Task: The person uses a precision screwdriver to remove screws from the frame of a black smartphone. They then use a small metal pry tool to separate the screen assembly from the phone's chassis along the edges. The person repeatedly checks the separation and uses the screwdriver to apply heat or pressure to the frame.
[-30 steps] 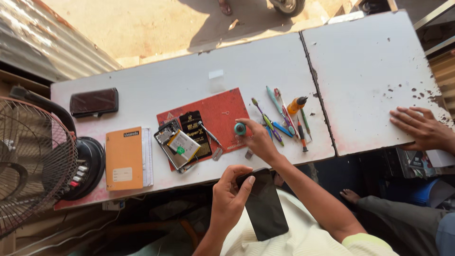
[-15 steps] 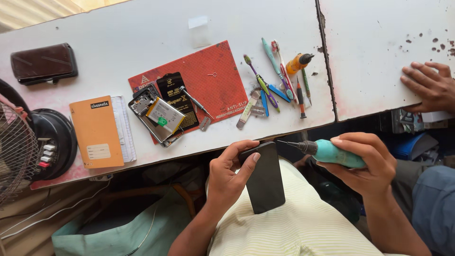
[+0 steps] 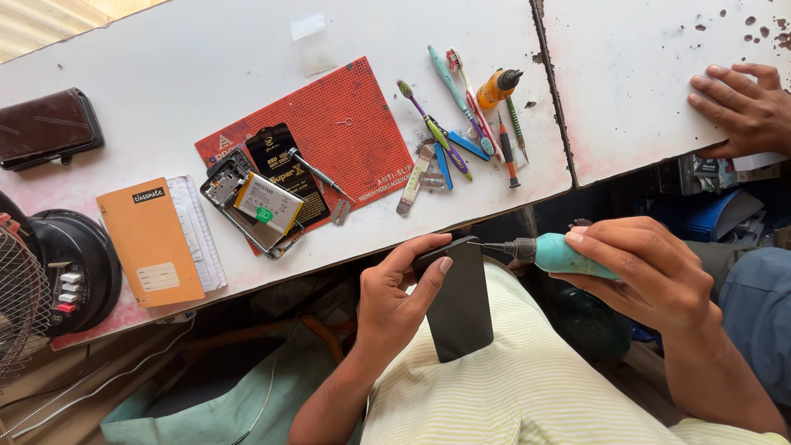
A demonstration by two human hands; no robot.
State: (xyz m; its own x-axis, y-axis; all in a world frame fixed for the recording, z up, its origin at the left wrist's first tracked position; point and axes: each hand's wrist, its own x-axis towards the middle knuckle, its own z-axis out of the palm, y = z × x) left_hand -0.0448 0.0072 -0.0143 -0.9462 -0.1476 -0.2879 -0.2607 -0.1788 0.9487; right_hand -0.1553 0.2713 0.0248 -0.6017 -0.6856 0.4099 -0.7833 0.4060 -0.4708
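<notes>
My left hand grips a black phone upright against my striped shirt, thumb across its top edge. A teal-handled screwdriver is in my right hand, its thin tip touching the phone's top right corner. On the white table lies a red work mat with an opened phone frame and battery, a black card and small tweezers.
Several brushes, pens and a small orange bottle lie right of the mat. An orange notebook, a brown wallet and a black fan base sit at the left. Another person's hand rests on the table at the far right.
My right hand left the table with the teal screwdriver and brought its tip to the phone's top corner. The view has closed in on my lap.
</notes>
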